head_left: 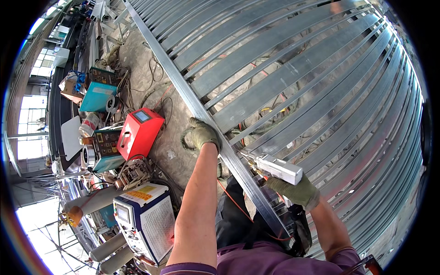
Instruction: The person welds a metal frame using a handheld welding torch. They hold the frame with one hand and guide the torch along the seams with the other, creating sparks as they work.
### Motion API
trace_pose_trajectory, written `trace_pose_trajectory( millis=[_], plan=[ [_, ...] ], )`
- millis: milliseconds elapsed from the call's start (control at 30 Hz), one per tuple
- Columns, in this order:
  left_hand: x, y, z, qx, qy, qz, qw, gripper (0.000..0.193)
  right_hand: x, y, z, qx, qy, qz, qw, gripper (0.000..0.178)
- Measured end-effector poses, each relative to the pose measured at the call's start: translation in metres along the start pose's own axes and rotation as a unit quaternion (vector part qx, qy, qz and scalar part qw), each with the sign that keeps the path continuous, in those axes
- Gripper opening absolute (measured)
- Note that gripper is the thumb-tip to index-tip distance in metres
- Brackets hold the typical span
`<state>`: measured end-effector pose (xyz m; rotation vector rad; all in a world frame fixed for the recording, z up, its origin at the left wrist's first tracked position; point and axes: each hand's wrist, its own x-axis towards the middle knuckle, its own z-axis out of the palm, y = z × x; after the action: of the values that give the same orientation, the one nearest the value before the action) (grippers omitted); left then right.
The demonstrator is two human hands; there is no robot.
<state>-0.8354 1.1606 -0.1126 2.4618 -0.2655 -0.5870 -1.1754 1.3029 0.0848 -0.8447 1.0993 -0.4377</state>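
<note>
A galvanized metal frame of parallel slats (279, 78) lies before me, edged by a long steel side rail (190, 101). My left hand (204, 134), in a green work glove, is closed over the outer edge of that rail. Further down the rail, my gloved right hand (295, 190) grips a handheld welding gun (279, 168) with a boxy silver body. Its narrow tip points at the place where a slat meets the rail. The glove and gun body hide part of the grip, and whether the tip touches metal cannot be made out.
To the left stand a red machine (140, 133) with a small screen, a white-and-blue cabinet (146, 215) and teal wire-feed units (98, 94). Grey gas cylinders (94, 199) lie beyond them. Cables cross the concrete floor, and an orange hose (236, 204) runs beside my legs.
</note>
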Motion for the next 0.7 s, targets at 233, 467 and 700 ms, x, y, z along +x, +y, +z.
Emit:
trace_pose_trajectory(
  millis=[233,467,700],
  plan=[
    [0.002,-0.002,0.004,-0.020,-0.008,-0.005,1.000,0.090,-0.015,0.012,-0.013,-0.013,-0.002,-0.058,0.998,0.047],
    [-0.002,0.002,-0.003,-0.054,-0.032,-0.034,0.997,0.090,-0.012,0.014,-0.010,-0.004,0.005,-0.043,0.999,0.044],
    [-0.010,0.007,-0.006,-0.033,-0.027,-0.029,0.999,0.089,-0.007,0.020,-0.005,-0.030,-0.007,-0.060,0.998,0.045]
  ],
)
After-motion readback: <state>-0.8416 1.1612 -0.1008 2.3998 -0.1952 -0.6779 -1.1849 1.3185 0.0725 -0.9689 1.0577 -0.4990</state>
